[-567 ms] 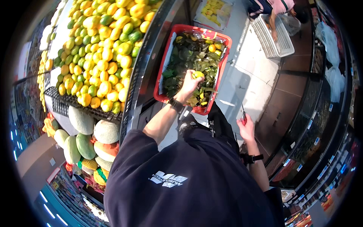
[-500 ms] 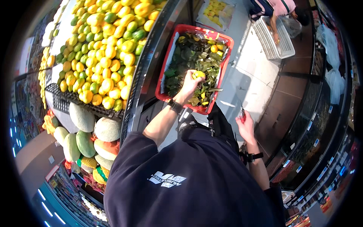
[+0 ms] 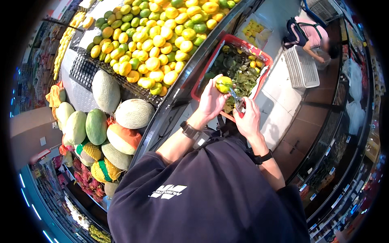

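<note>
My left hand (image 3: 211, 100) holds a yellow-green mandarin (image 3: 224, 84) in its fingertips, above the near part of a red crate (image 3: 210, 60). A pair of small pruning shears (image 3: 239, 104) with red on the handles is gripped in my right hand (image 3: 249, 119). The blades point up and left and reach the mandarin's lower right side; whether they touch its stem I cannot tell. Inside the crate lie dark green leaves (image 3: 239, 73) and a few orange mandarins (image 3: 255, 64) at the far right corner.
Left of the crate, a black-edged display holds a heap of mandarins (image 3: 158, 52). Melons (image 3: 106, 91) lie nearer on the left. A co-worker (image 3: 310, 34) bends beside a white basket (image 3: 302, 67) at far right. Dark shelving (image 3: 324, 133) runs along the right.
My left hand has lifted the mandarin from the leaves, and my right hand has brought the shears up to it. The view has swung, shifting the crate and display to the right.
</note>
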Tool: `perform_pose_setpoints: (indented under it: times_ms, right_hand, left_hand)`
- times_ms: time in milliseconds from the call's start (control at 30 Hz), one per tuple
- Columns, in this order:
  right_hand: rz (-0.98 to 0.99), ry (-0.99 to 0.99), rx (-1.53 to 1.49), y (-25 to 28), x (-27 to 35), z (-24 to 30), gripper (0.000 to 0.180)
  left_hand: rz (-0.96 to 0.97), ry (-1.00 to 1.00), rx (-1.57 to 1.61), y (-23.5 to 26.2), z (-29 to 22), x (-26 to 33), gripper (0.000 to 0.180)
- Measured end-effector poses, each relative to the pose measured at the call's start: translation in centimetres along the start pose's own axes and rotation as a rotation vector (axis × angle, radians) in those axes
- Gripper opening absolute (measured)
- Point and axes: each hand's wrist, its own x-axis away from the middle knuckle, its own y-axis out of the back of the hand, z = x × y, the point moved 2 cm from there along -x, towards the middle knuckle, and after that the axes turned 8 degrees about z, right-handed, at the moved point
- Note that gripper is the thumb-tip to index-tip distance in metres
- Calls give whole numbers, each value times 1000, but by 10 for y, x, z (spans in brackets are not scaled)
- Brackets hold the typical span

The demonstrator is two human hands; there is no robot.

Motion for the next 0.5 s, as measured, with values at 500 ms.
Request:
perform_pose_setpoints:
  times_ms: [500]
  right_hand:
    - [-124,162,209,-49,-17,37,47]
  left_hand:
    - [51,70,-111,13,-52,45,48]
